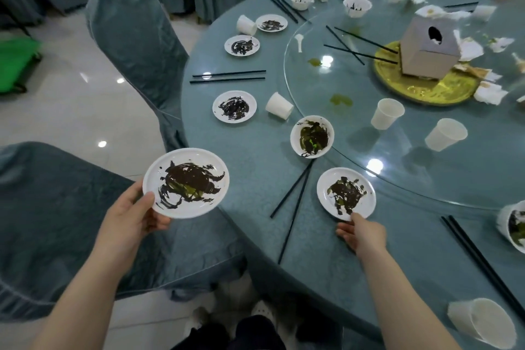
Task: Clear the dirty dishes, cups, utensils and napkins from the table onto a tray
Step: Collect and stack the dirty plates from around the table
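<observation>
1. The left hand (129, 214) has its grip on a smeared white saucer (186, 182), thumb on the rim, holding it level off the counter (250, 150) edge, above a chair.
2. The right hand (362, 233) reaches a second dirty saucer (346, 193) lying near the counter's edge; fingertips touch its near rim, grip released.
3. The saucers look stiff, light and breakable, slick with dark sauce; best taken by the clean rim.
4. Black chopsticks (292, 193) lie just beside it.
</observation>
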### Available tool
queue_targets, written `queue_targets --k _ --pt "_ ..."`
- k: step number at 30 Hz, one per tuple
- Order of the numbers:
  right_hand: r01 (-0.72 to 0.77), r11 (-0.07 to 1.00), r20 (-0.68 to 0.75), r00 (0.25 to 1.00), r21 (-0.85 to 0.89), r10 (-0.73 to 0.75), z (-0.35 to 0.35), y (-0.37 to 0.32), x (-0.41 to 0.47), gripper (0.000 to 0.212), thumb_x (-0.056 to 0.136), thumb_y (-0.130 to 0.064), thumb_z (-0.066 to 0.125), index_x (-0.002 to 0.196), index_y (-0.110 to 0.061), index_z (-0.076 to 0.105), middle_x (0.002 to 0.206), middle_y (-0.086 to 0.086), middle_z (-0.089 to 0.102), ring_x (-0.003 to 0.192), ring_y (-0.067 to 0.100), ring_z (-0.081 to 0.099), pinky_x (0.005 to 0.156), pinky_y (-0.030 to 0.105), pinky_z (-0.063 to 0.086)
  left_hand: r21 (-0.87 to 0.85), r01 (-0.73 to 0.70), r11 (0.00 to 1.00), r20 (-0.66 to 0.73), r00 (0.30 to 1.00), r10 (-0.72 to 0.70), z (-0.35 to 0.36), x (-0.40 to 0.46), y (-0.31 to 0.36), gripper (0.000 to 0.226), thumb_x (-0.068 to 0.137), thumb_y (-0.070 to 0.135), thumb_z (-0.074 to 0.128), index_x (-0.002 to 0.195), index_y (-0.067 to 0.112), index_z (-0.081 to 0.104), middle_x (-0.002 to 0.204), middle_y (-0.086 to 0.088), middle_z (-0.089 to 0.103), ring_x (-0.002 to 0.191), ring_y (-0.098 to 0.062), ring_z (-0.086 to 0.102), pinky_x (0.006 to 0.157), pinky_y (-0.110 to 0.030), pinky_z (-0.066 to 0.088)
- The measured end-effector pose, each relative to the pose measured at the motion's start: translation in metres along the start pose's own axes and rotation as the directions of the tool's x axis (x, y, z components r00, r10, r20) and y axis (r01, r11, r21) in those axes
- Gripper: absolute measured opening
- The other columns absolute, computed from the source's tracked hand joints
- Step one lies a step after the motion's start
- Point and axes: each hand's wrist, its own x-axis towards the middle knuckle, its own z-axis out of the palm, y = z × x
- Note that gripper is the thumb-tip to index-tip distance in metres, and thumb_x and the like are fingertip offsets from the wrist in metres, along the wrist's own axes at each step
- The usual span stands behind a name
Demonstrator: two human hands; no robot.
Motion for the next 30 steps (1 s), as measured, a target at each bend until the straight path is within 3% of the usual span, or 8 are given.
queue_targets --k 5,10,15,18,25,28,30 --pt "0.043 0.998 0.023 0.999 0.052 -0.044 -0.005 0.006 -0.035 0.019 0.089 -0.019 0.053 0.079 -0.004 0.058 0.047 0.005 0.058 0.033 0.013 0.054 0.033 0.016 0.039 -0.012 -0.007 1.000 -0.010 1.000 0.007 -0.015 -0.010 -0.004 0.032 0.099 0.014 0.044 0.107 0.035 0.067 0.066 -0.008 0.066 0.050 -0.014 0.056 0.048 -0.026 0.052" --pt "0.226 0.973 0.187 0.958 -0.034 -0.216 0.009 0.014 -0.106 0.023 0.089 -0.017 0.053 0.069 -0.007 0.053 0.040 0.001 0.049 0.032 0.014 0.047 0.036 0.019 0.032 -0.019 -0.025 1.000 -0.007 1.000 0.025 -0.032 -0.018 -0.007 0.030 0.100 0.013 0.043 0.108 0.033 0.064 0.064 -0.008 0.066 0.049 -0.014 0.058 0.047 -0.025 0.052" --pt "0.443 0.879 0.420 0.841 -0.175 -0.340 0.048 0.011 -0.198 0.021 0.091 -0.017 0.053 0.072 -0.008 0.054 0.046 0.004 0.052 0.038 0.015 0.046 0.038 0.023 0.036 -0.024 -0.070 0.997 0.034 0.997 0.071 -0.073 -0.036 -0.010 0.031 0.099 0.008 0.042 0.114 0.026 0.061 0.061 -0.008 0.065 0.046 -0.015 0.058 0.045 -0.025 0.050" --pt "0.534 0.809 0.557 0.761 -0.246 -0.333 0.087 0.022 -0.254 0.021 0.092 -0.020 0.053 0.076 -0.007 0.057 0.049 0.005 0.054 0.040 0.015 0.047 0.041 0.024 0.037 -0.012 -0.089 0.996 0.012 0.996 0.089 -0.116 -0.054 -0.012 0.032 0.099 0.007 0.043 0.120 0.026 0.059 0.061 -0.008 0.066 0.047 -0.016 0.060 0.046 -0.026 0.052" --pt "0.700 0.668 0.784 0.553 -0.255 -0.281 0.189 0.086 -0.362 0.025 0.088 -0.019 0.056 0.063 -0.015 0.056 0.045 0.001 0.052 0.038 0.014 0.044 0.040 0.022 0.036 -0.027 -0.112 0.993 -0.090 0.990 0.109 -0.227 -0.096 -0.018 0.031 0.099 0.013 0.046 0.121 0.033 0.056 0.062 -0.005 0.068 0.050 -0.016 0.062 0.050 -0.025 0.053" --pt "0.795 0.531 0.836 0.482 -0.294 -0.260 0.229 0.120 -0.396 0.025 0.091 -0.031 0.053 0.070 -0.017 0.059 0.049 0.001 0.058 0.041 0.013 0.050 0.044 0.023 0.040 0.009 -0.150 0.989 -0.141 0.979 0.150 -0.275 -0.112 -0.026 0.031 0.099 0.018 0.046 0.126 0.031 0.054 0.065 -0.007 0.068 0.056 -0.021 0.062 0.057 -0.032 0.053" --pt "0.848 0.416 0.861 0.451 -0.329 -0.237 0.255 0.140 -0.416 0.020 0.093 -0.041 0.048 0.085 -0.026 0.058 0.061 -0.001 0.066 0.043 0.007 0.056 0.042 0.017 0.041 0.002 -0.143 0.990 -0.165 0.976 0.141 -0.303 -0.122 -0.035 0.032 0.100 0.021 0.045 0.127 0.034 0.053 0.065 -0.012 0.068 0.058 -0.024 0.063 0.062 -0.037 0.054"
